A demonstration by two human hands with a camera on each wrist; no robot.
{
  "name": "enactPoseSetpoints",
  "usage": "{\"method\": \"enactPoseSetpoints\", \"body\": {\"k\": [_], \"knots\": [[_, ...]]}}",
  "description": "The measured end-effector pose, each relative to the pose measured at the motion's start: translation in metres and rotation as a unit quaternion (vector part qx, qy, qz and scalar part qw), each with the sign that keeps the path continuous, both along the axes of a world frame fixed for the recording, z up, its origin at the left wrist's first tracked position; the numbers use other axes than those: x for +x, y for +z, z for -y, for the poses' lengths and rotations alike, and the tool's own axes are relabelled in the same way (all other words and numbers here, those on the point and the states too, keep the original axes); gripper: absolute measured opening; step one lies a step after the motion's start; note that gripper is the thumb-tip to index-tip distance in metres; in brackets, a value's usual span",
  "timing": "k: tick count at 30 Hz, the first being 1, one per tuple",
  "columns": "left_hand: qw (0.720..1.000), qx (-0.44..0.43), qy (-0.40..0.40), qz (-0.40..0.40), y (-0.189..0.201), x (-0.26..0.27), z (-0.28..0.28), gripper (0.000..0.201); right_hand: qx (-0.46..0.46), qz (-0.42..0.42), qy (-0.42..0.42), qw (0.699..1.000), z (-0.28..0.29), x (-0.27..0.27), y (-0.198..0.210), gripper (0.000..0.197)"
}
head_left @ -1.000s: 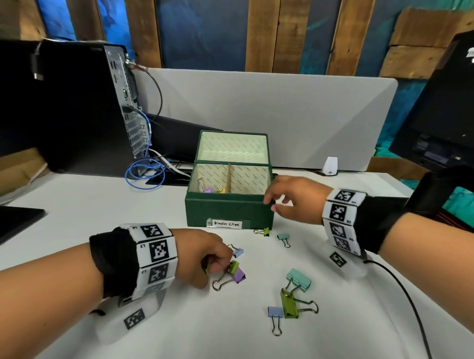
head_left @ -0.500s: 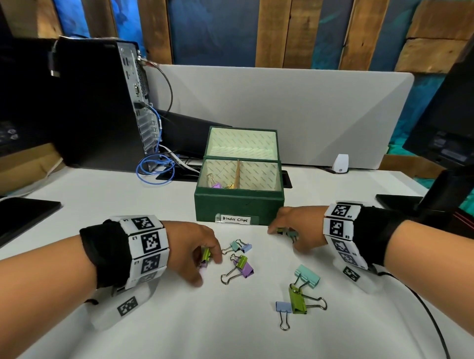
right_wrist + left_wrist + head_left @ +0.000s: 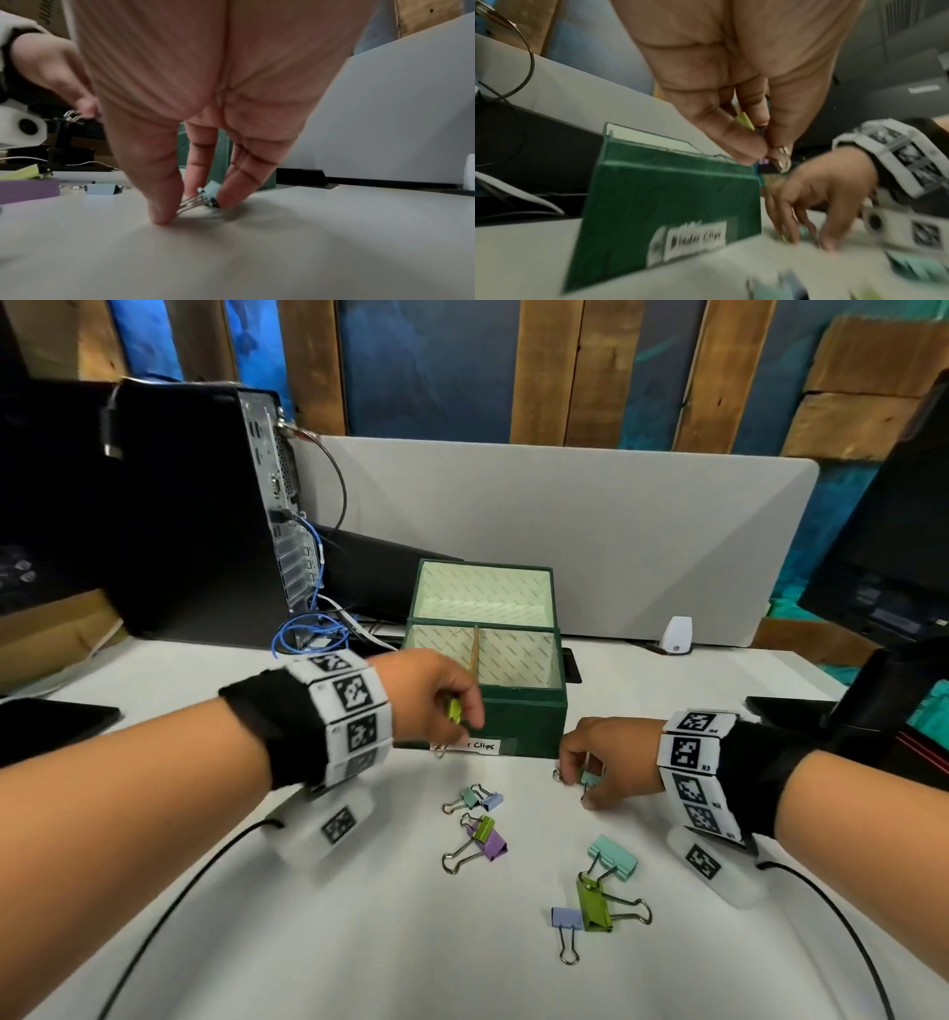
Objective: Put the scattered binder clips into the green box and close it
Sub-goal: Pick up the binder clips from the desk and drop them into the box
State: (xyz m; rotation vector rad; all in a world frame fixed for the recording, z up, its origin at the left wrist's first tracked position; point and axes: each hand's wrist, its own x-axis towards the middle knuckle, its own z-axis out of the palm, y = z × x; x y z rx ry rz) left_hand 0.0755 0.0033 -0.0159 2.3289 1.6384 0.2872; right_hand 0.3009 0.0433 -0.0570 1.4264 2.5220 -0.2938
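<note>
L hand point(image 3: 436, 698) pinches a lime clip point(image 3: 454, 711) at the box point(image 3: 518, 721) front rim, prob to drop it in. R hand point(image 3: 601, 762) pinches a teal clip point(image 3: 589, 779) on the tabletop point(image 3: 308, 942) by the box corner. Lid open; other clips point(image 3: 595, 891) lie loose nearby.

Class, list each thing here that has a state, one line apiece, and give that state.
Green box: open, lid tipped back.
Left hand: holds a yellow-green clip near the box's front.
Right hand: pinches a teal clip on the table.
Loose clips: lying on the table, not boxed.
</note>
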Motion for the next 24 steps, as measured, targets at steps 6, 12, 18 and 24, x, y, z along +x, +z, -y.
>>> {"method": "enactPoseSetpoints", "body": {"k": [6,12,18,24], "knots": [[0.983,0.063,0.061,0.165,0.017,0.026,-0.040,0.013,-0.005,-0.006,-0.025,1.000,0.001,-0.003,-0.003,0.048],[0.955,0.081,0.105,0.265,0.014,0.033,-0.061,0.027,0.026,0.010,-0.012,1.000,0.003,-0.005,-0.004,0.040],[0.963,0.042,0.071,0.257,0.007,0.018,-0.033,0.015,0.013,-0.028,-0.015,0.999,0.001,-0.002,-0.005,0.025],[0.995,-0.077,-0.034,-0.056,-0.021,0.005,-0.006,0.036,0.018,-0.042,0.004,0.999,0.001,-0.001,-0.008,0.022]]}}
